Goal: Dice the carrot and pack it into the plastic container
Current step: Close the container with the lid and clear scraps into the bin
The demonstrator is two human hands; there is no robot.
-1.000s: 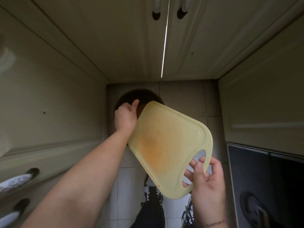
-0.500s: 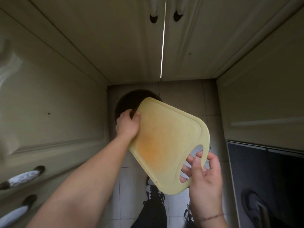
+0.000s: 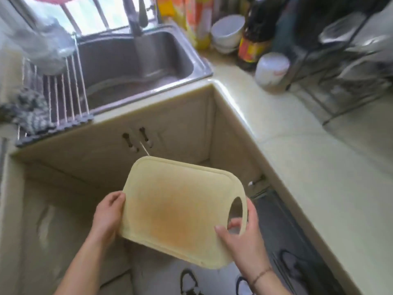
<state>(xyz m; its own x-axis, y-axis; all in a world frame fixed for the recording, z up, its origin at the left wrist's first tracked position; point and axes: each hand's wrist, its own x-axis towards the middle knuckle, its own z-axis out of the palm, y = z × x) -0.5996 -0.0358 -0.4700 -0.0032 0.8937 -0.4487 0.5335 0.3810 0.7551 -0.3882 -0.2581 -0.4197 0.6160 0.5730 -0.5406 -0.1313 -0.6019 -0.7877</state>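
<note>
the view has lifted from the floor and the dark bin to the counter corner. the cutting board is level now, bare but for an orange stain, so i judge scraps are tipped out. the left hand grips its left edge; the right hand curls through the handle hole. the sink looks empty, though blurred. white bowls sit stacked beyond it. no carrot or plastic container shows; the dicing seems done.

Bare forearms; a thin bracelet circles the right wrist.
</note>
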